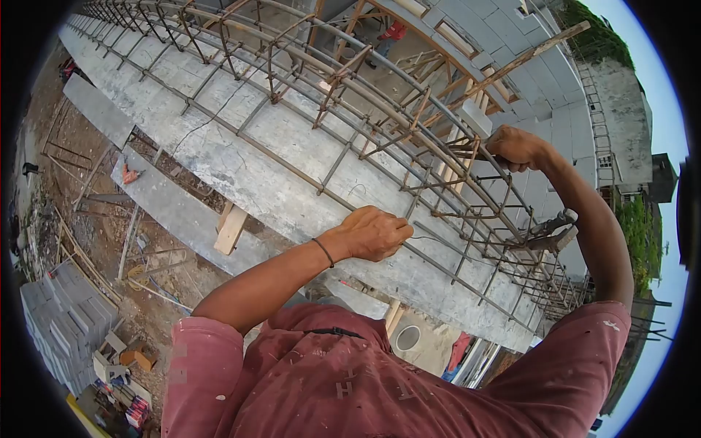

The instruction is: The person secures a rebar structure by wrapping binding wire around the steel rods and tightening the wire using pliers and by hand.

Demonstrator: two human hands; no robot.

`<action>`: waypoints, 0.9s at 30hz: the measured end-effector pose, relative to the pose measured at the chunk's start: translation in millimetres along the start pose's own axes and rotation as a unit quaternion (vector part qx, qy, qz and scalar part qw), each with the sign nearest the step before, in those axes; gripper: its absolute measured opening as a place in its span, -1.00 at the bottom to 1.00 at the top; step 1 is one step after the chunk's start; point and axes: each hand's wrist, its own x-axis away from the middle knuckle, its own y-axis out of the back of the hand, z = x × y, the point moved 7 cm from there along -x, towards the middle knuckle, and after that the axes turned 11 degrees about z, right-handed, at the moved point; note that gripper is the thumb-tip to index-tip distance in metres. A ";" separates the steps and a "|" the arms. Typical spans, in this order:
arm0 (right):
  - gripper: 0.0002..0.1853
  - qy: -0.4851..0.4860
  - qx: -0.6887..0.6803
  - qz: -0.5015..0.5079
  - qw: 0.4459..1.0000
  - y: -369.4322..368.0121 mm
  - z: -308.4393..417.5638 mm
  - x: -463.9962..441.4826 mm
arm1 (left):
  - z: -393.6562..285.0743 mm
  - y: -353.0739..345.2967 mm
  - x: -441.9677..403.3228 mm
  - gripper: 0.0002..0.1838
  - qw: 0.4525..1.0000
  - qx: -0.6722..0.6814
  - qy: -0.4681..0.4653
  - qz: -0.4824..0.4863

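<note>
My left hand (376, 233) is closed over the edge of the rebar mat, its fingers pinched near a thin wire (432, 239) that runs off to the right. What exactly lies between those fingers is hidden. On the far side, my right hand (517, 148) is closed at the outer end of the rebar cage (409, 124), with its grip too small to make out. The steel cage, with its tied stirrups, runs diagonally over the grey concrete slab (285, 164). Long bars with short crossbars (336, 168) lie along the slab.
Pliers-like tools (553, 230) rest on the cage at right. Planks (164, 201) form a scaffold below left, with an orange-red object (131, 174) on them. Grey blocks (66, 328) are stacked on the ground. A person in red (394, 31) is beyond the cage.
</note>
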 end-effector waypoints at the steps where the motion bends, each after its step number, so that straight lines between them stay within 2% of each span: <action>1: -0.56 0.001 0.001 0.000 1.000 1.6 -1.5 -2.3 | 0.8 -2.8 -1.0 -0.77 1.000 -0.001 0.001 -0.001; 3: -0.62 0.014 -0.033 0.028 0.999 -2.3 -3.2 -4.0 | 0.3 -4.5 -2.9 -0.75 1.000 0.027 0.004 -0.007; 5: -0.62 0.005 -0.080 -0.006 0.997 -0.3 -8.2 -2.9 | -3.1 0.9 -3.5 -0.75 0.999 0.023 0.020 0.012; 7: -0.59 0.043 -0.112 -0.122 0.985 10.0 -10.9 -2.2 | -2.9 2.7 -4.7 -0.75 0.999 0.017 0.038 0.031; 8: -0.59 0.043 -0.113 -0.123 0.985 11.8 -12.7 -1.9 | -1.0 -1.7 -7.2 -0.76 0.997 0.029 0.046 0.049; 10: -0.53 0.071 -0.048 -0.007 0.996 -1.5 -10.0 -5.1 | 0.8 -8.6 -8.7 -0.76 0.995 0.042 0.052 0.069; 13: -0.50 0.037 -0.047 -0.014 0.998 2.0 -3.3 4.8 | -2.9 3.2 -9.9 -0.78 0.994 0.033 0.079 0.066; 15: -0.50 0.017 -0.059 -0.057 0.996 3.5 -6.5 5.2 | 0.6 10.2 -11.6 -0.81 0.988 0.054 0.117 0.083; 17: -0.48 0.093 -0.034 -0.169 0.981 8.3 -6.1 -0.3 | -0.1 13.2 -11.7 -0.81 0.986 0.066 0.126 0.081; 18: -0.48 0.093 -0.034 -0.172 0.980 8.9 -7.6 -0.1 | 1.6 14.6 -12.3 -0.81 0.984 0.079 0.135 0.080; 20: -0.51 0.027 0.013 -0.071 0.997 -6.6 -13.5 -5.5 | 3.3 14.1 -13.5 -0.81 0.983 0.082 0.145 0.081; 23: -0.50 0.026 -0.045 -0.077 0.996 7.5 -9.6 7.1 | 6.2 12.1 -13.7 -0.80 0.979 0.090 0.160 0.092; 24: -0.51 0.063 -0.046 -0.128 0.989 13.7 -11.5 3.5 | 6.3 12.5 -13.7 -0.79 0.976 0.094 0.166 0.101; 25: -0.51 0.063 -0.046 -0.129 0.989 11.7 -19.1 -4.2 | 5.3 14.5 -14.2 -0.79 0.977 0.093 0.166 0.101; 27: -0.51 0.151 -0.022 -0.167 0.974 10.8 -6.9 -1.5 | 6.2 16.5 -14.5 -0.77 0.970 0.096 0.190 0.115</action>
